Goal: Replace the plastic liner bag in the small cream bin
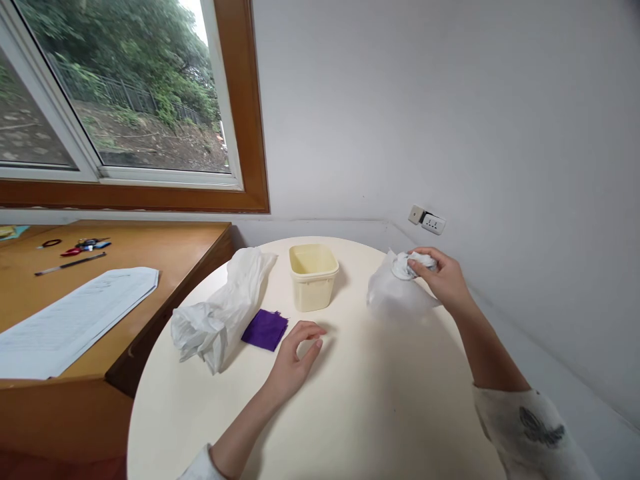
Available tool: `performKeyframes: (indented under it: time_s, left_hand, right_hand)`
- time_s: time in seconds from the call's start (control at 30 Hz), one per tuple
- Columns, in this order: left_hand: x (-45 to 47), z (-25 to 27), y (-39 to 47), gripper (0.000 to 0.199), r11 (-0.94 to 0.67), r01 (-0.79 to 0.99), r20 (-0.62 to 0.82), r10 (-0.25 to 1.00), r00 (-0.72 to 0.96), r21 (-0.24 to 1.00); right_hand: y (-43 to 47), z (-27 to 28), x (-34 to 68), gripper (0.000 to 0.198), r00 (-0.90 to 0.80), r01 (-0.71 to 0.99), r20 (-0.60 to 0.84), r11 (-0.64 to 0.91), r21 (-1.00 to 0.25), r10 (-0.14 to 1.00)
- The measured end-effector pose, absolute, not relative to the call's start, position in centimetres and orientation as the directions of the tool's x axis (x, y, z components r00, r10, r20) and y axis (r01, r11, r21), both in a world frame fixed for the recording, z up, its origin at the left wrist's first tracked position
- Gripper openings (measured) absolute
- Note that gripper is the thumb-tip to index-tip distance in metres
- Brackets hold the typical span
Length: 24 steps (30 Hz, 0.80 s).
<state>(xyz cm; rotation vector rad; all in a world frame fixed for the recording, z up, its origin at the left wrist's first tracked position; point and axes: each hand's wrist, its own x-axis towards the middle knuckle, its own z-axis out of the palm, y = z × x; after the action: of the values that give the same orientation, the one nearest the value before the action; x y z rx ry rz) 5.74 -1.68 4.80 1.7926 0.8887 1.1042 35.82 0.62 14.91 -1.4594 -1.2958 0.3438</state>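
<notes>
At the left of the round cream worktop [380, 400], a long, crumpled white plastic bag [223, 310] lies slantwise, its long axis running from the near left to the far right. Just beside it, a flat, purple, square cloth [265, 330] has one side turned towards the left hand [296, 360], whose thumb and fingers curve round a small gap and hold nothing; kept loose like this, they are well placed to steady light film without crushing it. Beyond that hand, a pale yellow, open-topped plastic tub [314, 293] stands upright, mouth up. Farther right, a translucent white plastic bag [393, 297] is on or just over the far right part of the worktop; its blurred lower edge leaves contact uncertain. The fingers of the right hand [443, 277] are clamped on its bunched top. A pinch on the gathered part should hold better than one on the thin film, and a slow, even pull would spare it from tearing. The bunch is longest roughly left to right, while the loose film spreads left and towards the person, with no single clear axis.
</notes>
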Motion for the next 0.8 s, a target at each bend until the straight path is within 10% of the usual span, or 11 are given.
performKeyframes:
  time_s: [0.8]
  left_hand:
    - [5.5, 4.4, -1.4, 0.016, -0.424, 0.201, 0.323, 0.861, 0.393, 0.883]
  right_hand:
    - [15.4, 11.5, 40.2, 0.035, 0.551, 0.333, 0.395, 0.240, -0.912, 0.735]
